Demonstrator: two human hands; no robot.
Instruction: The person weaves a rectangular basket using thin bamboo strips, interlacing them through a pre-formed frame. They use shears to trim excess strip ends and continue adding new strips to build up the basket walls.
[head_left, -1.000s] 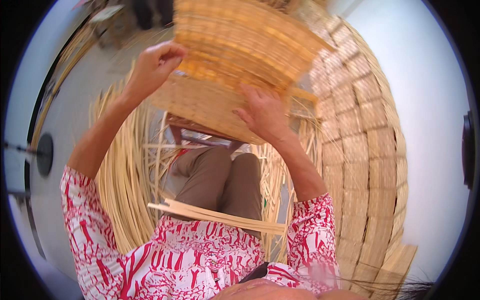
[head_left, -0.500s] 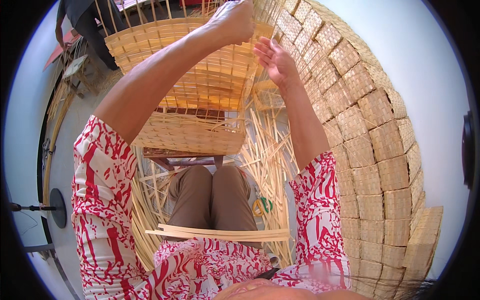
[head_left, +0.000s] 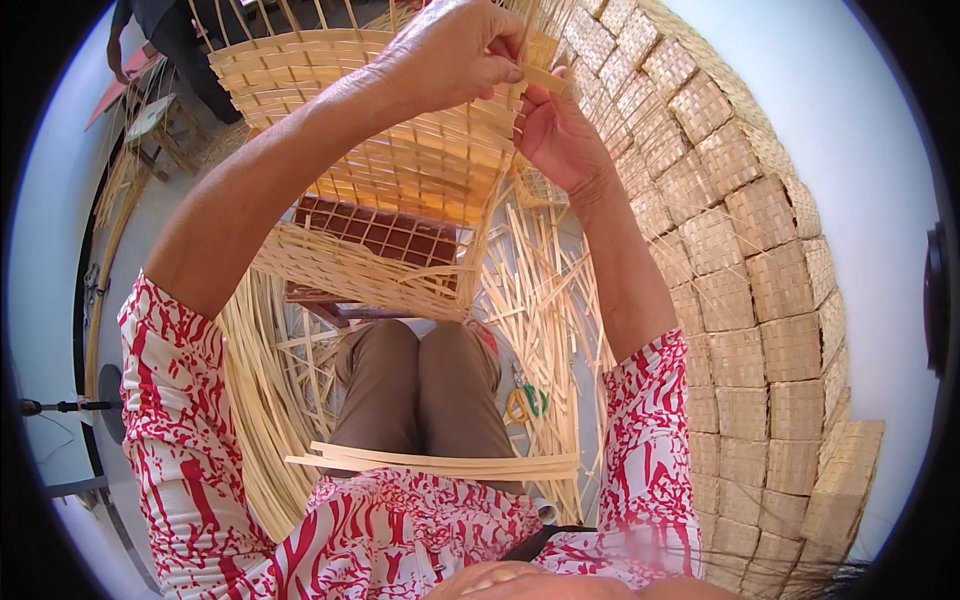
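Observation:
A half-woven bamboo basket (head_left: 400, 150) stands in front of me, tilted, with upright stakes rising past its far rim. At its right far corner, my left hand (head_left: 450, 55) pinches a flat bamboo strip (head_left: 543, 78) between thumb and fingers. My right hand (head_left: 565, 140) is just to the right, its fingers closed round the other end of that strip; the fingertips are partly hidden. Below the basket shows a dark red stool (head_left: 380, 228) that bears it. Several loose bamboo strips (head_left: 430, 461) lie across my lap.
Stacked woven boxes (head_left: 730, 300) form a wall along the right. Cut strips (head_left: 540, 300) litter the floor on both sides of my legs, with green-and-orange-handled scissors (head_left: 527, 404) among them. At the far left a person (head_left: 170, 45) stands by a small wooden stool (head_left: 155, 125).
The basket has turned and tilted, baring more of the red stool. My left hand has come nearer, and my right hand has closed from spread fingers onto the strip.

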